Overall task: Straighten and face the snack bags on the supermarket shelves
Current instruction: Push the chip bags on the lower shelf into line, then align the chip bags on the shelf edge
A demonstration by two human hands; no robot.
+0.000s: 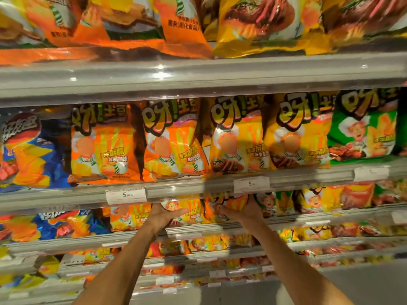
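1. Orange and yellow snack bags (pixel 174 139) stand upright in a row on the middle shelf (pixel 198 188), faces forward, behind two price tags (pixel 126 195).
2. Head view: both hands reach to the shelf below.
3. The left hand (pixel 164 214) has its fingers extended and rests against a yellow bag (pixel 193 213); no grip is visible.
4. The right hand (pixel 244 211) has its thumb and fingers curled around an orange bag (pixel 233 202), just beside the yellow bag.
5. A green bag (pixel 363 133) stands at the right end of the middle shelf, a blue bag (pixel 28 150) at the left end.
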